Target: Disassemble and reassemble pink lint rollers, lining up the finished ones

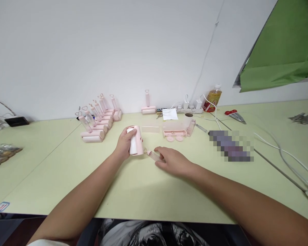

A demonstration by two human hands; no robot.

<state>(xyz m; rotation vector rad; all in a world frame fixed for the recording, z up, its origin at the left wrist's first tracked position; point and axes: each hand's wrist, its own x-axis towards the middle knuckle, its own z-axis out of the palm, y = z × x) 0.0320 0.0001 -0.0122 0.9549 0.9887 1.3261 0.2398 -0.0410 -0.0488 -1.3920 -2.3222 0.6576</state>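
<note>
My left hand (124,143) is wrapped round a pink and white lint roller head (135,145), holding it upright on the pale green table (143,191). My right hand (170,160) lies just to its right, fingers closed on a clear pink handle (154,155) that rests on the table and points toward the roller. Behind them lie a pink roller cover with two round caps (174,135) and a clear flat piece (150,129).
Several finished pink lint rollers (99,121) stand in a row at the back left, one more (148,106) by the wall. A power strip (190,108), a bottle (214,97), red scissors (233,114), cables (279,150) and a green cloth (284,51) are to the right.
</note>
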